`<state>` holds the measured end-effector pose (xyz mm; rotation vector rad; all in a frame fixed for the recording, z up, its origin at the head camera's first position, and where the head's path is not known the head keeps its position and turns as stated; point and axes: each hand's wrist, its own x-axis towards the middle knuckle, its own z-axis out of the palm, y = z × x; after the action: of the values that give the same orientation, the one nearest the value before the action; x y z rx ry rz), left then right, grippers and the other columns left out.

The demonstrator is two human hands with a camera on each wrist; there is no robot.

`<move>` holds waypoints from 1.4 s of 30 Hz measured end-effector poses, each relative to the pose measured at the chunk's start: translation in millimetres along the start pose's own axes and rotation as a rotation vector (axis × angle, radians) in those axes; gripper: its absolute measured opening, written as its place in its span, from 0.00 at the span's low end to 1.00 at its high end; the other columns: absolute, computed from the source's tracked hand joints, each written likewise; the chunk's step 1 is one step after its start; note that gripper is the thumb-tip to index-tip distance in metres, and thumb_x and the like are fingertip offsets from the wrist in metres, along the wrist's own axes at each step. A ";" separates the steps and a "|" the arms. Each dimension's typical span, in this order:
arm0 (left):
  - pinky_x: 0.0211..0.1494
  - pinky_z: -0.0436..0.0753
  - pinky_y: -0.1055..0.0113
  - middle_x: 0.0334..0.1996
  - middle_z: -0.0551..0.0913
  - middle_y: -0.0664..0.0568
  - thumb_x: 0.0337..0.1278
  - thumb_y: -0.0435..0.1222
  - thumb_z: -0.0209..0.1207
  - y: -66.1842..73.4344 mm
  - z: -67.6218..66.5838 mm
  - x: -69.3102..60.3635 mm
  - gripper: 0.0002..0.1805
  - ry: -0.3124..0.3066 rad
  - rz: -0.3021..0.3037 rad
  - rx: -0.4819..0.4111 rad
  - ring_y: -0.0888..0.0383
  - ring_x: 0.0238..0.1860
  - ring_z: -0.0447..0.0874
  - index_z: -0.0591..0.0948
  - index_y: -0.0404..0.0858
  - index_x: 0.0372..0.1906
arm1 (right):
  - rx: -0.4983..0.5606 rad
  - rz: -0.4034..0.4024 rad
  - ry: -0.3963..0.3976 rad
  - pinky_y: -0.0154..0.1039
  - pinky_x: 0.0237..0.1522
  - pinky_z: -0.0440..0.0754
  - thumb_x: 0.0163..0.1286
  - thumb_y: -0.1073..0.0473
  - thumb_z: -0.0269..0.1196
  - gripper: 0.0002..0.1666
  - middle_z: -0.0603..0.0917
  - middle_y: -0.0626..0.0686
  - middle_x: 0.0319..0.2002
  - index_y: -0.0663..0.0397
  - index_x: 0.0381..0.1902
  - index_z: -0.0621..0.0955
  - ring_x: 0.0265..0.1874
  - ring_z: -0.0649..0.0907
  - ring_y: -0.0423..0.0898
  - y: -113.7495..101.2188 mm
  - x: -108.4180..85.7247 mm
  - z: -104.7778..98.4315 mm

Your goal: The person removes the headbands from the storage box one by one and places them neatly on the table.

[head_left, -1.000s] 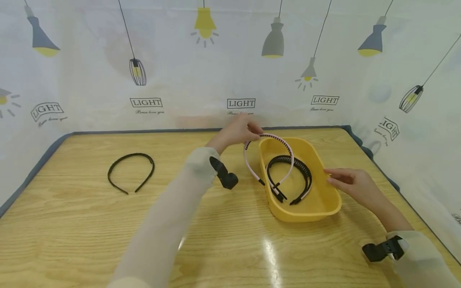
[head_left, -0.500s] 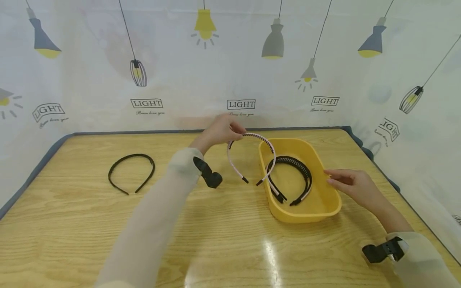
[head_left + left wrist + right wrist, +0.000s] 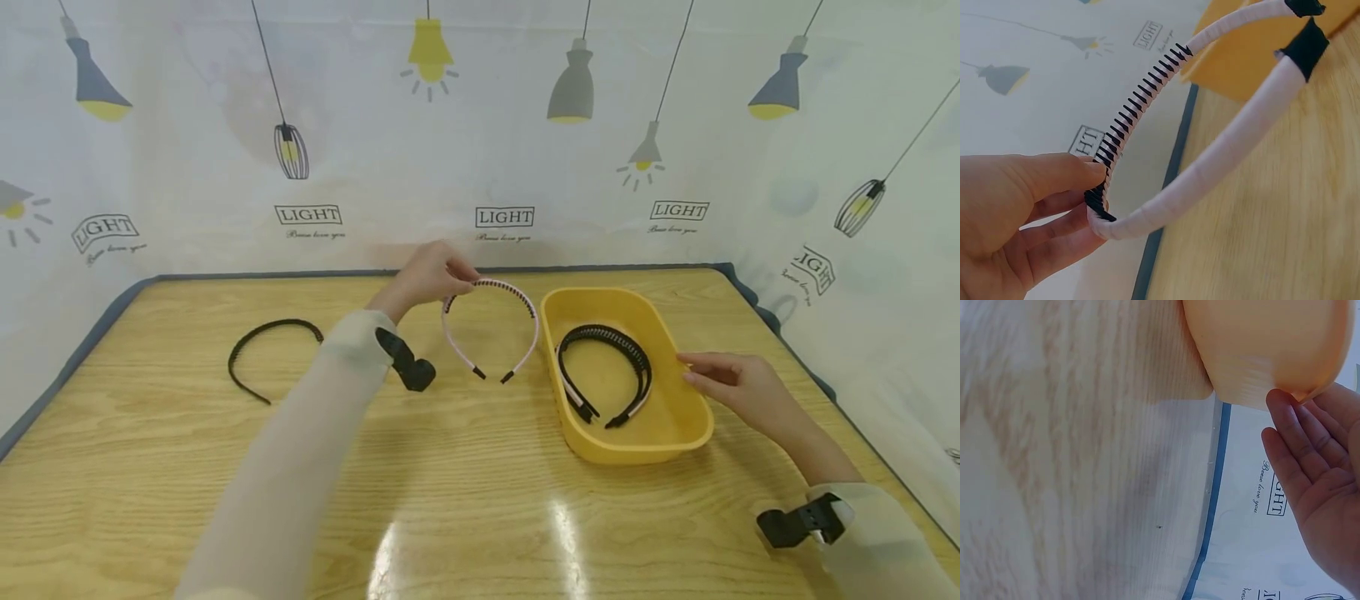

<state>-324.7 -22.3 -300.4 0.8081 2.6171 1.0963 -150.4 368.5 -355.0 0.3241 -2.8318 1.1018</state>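
Note:
My left hand [image 3: 431, 273] pinches a pink headband [image 3: 537, 333] between thumb and fingers, over the table left of the yellow basket [image 3: 637, 457]. In the left wrist view the headband [image 3: 1204, 169] shows black comb teeth along its inside and black tips. Inside the basket lie black headbands [image 3: 647, 375], overlapping, with a pink strip showing among them. My right hand [image 3: 738, 390] holds the basket's right rim, thumb on top and fingers against the outer wall [image 3: 1254, 381]. Farther left a thin black headband [image 3: 240, 350] lies on the table, partly hidden by my left sleeve.
The wooden table [image 3: 465, 492] ends at a dark blue edge along the back and sides. Behind it hangs a pale backdrop [image 3: 375, 100] printed with lamps. A black camera strap [image 3: 405, 358] sits on my left wrist, another [image 3: 801, 521] on my right.
My left hand has moved left with the pink headband, carrying it from above the basket to beside it. The right hand stays on the rim.

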 end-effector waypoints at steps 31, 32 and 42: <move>0.33 0.81 0.64 0.43 0.80 0.38 0.56 0.29 0.58 -75.3 -42.2 -47.6 0.12 0.004 -0.175 0.110 0.43 0.39 0.80 0.82 0.30 0.45 | -0.001 -0.005 0.002 0.23 0.35 0.77 0.66 0.58 0.59 0.22 0.80 0.65 0.46 0.67 0.54 0.76 0.36 0.78 0.25 -0.1 -1.3 0.0; 0.33 0.81 0.64 0.43 0.80 0.37 0.56 0.29 0.58 -77.5 -43.4 -48.9 0.12 0.003 -0.178 0.112 0.43 0.39 0.80 0.82 0.29 0.45 | -0.003 -0.004 0.003 0.23 0.35 0.77 0.66 0.58 0.59 0.22 0.80 0.65 0.47 0.67 0.54 0.76 0.36 0.78 0.25 -0.1 -1.2 0.0; 0.35 0.81 0.62 0.45 0.80 0.37 0.56 0.29 0.58 -94.0 -53.5 -59.7 0.12 0.016 -0.170 0.141 0.47 0.38 0.80 0.82 0.29 0.44 | -0.003 -0.006 0.008 0.23 0.35 0.77 0.66 0.58 0.59 0.22 0.80 0.65 0.47 0.68 0.53 0.76 0.36 0.77 0.24 -0.2 -0.5 0.4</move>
<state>-333.3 -141.7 -330.8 0.5906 2.7418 0.8848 -149.9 368.1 -355.3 0.3274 -2.8235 1.0952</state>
